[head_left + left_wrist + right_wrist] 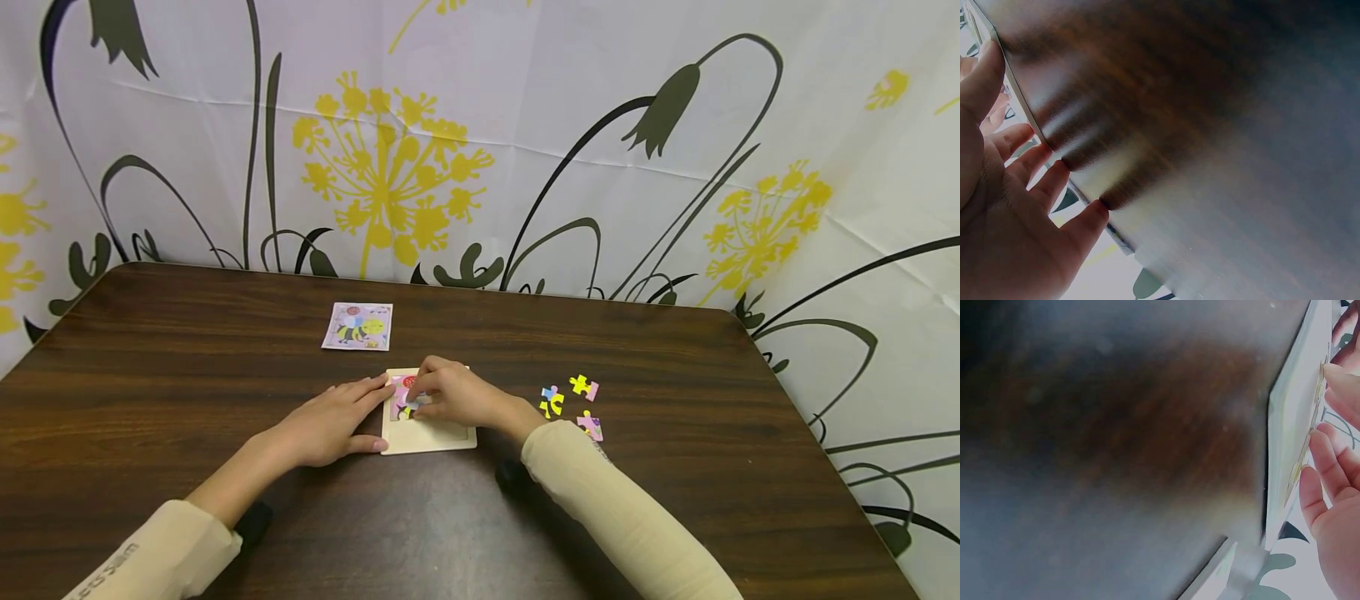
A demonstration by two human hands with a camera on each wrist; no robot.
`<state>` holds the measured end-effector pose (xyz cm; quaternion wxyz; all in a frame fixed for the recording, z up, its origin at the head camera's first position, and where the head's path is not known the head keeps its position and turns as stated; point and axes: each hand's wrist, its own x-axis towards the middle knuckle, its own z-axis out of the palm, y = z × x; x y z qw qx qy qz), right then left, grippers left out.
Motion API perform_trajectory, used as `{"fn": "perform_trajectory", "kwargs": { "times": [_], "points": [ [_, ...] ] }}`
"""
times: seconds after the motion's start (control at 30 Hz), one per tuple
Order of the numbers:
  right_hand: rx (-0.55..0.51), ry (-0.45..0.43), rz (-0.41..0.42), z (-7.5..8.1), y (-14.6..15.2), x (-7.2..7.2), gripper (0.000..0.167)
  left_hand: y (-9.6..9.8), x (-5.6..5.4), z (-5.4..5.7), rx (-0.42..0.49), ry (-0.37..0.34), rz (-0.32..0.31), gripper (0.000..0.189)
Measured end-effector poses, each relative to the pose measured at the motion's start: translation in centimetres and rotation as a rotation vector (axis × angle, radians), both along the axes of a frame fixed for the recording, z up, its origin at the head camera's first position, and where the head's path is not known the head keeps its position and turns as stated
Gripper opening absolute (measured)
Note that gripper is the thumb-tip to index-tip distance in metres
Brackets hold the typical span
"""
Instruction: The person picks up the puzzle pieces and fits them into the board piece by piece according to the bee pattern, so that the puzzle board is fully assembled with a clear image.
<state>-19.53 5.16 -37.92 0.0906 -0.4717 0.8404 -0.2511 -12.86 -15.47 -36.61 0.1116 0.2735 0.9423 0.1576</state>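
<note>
Left hand (330, 421): at 9 o'clock of the puzzle frame (431, 446), fingers extended, thumb and index finger touching its edge, nothing gripped. Picture card (358, 327): flat, between 10 and 11 o'clock of the frame. Fitted pieces (399, 400): inside the frame. Right hand (457, 396): over the frame, fingers bent; pinch on a piece cannot be determined. Loose pieces (552, 401): three, at 3 o'clock on the table (675, 467).

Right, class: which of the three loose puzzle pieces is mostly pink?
In the head view, the lowest piece, beside the right sleeve; the upper piece is mostly yellow, the left piece blue and yellow.
</note>
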Motion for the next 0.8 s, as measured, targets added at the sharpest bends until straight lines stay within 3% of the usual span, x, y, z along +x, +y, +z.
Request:
{"fn": "perform_trajectory", "kwargs": {
  "times": [0.47, 0.8],
  "points": [
    [-0.002, -0.074, -0.007, 1.0, 1.0, 0.0, 0.025, 0.0, 0.0, -0.1, -0.007, -0.002, 0.006, 0.07],
    [0.001, -0.074, -0.061, 1.9, 2.9, -0.6, 0.025, 0.1, 0.0, -0.1, -0.009, -0.001, 0.006, 0.07]
  ]
}}
